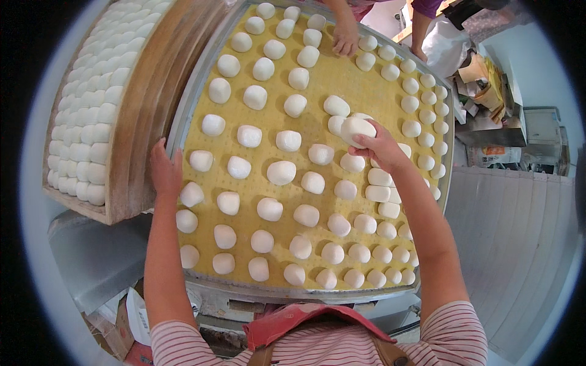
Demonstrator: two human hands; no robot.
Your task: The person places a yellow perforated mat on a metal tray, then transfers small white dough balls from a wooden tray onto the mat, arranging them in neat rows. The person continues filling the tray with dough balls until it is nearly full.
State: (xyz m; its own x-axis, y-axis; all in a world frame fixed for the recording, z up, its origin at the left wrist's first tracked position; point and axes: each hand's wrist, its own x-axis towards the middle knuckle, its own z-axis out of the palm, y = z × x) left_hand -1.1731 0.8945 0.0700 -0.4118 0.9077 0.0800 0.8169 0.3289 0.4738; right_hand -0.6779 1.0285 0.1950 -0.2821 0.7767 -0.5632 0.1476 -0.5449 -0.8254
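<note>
My right hand grips a white dough bun over the centre right of a large metal-edged tray with a yellow perforated surface. Rows of separate white dough pieces cover much of this surface. Beneath and beside the held bun, more pieces lie close together, and a tight cluster sits just below, partly hidden by my right forearm. At the tray's left edge, my left hand rests with fingers apart, near the side of a wooden tray stack, holding nothing visible.
Packed dough buns fill the top wooden tray at left. Across the surface, another person's hand reaches down beside the dough; a second arm is at the upper right. Bags and papers lie on a counter at right.
</note>
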